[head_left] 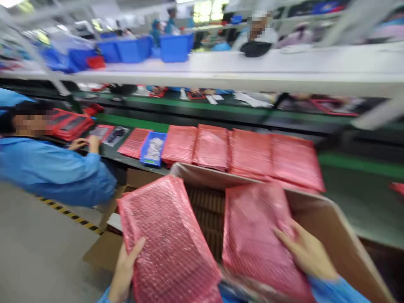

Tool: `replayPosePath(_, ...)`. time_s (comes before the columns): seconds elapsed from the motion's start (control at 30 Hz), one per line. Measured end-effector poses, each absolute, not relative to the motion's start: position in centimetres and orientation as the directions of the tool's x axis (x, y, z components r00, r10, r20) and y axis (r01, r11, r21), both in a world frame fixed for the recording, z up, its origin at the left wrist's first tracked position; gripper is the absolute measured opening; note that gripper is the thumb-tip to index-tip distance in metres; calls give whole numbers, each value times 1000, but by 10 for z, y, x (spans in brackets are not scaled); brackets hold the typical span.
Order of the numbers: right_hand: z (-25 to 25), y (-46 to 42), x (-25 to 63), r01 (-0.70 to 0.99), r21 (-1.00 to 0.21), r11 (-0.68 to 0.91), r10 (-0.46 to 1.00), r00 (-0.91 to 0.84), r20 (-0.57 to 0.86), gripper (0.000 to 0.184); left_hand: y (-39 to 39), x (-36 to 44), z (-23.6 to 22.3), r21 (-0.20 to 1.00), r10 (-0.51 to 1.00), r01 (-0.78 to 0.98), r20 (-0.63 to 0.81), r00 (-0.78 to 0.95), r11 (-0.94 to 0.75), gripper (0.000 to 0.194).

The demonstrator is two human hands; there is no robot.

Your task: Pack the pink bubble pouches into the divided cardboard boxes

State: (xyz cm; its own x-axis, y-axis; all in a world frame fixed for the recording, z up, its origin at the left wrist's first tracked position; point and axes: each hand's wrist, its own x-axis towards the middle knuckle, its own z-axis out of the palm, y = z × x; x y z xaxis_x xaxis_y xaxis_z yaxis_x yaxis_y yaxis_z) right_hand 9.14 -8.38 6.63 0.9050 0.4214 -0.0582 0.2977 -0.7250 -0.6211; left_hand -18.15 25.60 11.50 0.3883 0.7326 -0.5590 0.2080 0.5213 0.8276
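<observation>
My left hand (124,269) grips the lower left edge of a pink bubble-wrap pouch (167,240), thumb on top, tilted over the left side of an open cardboard box (344,235). My right hand (307,252) lies on a second pink bubble-wrap pouch (252,235), fingers curled over its right edge, holding it above the box's right half. Corrugated dividers (206,210) show inside the box between the two pouches. The picture is blurred by motion.
Several more pink pouches (246,151) lie in a row on the green conveyor bench (362,166) behind the box, with a small blue tray (153,148) among them. A person in a blue coat (53,168) works at the left. Blue bins (135,49) stand on the upper shelf.
</observation>
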Motion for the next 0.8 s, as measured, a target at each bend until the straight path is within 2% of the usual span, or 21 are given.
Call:
replayPosePath(0.03,70,-81,86,201,-570,-797,291,954,-71,54,259,-180,116,821,737,246,-572,361,516,77)
replayPosePath(0.07,72,-76,81,167,-544,-822,236,970,-59,56,261,-178,117,810,737,275,-586,338,518,77)
replayPosePath(0.17,68,-55,75,198,-427,-882,273,954,-122,56,264,-173,116,770,710,304,-637,301,561,74)
replayPosePath(0.3,70,-27,67,303,-153,-941,334,906,-260,51,262,-175,116,754,689,288,-657,306,590,75)
replayPosePath(0.43,90,-14,58,336,13,-942,318,903,-287,51,260,-177,117,773,715,274,-633,297,572,83)
replayPosePath(0.6,95,-11,68,329,69,-942,297,910,-289,50,259,-176,115,778,717,242,-628,302,580,83)
replayPosePath(0.8,46,24,79,316,19,-949,279,862,-423,51,259,-178,113,785,709,259,-620,335,563,76)
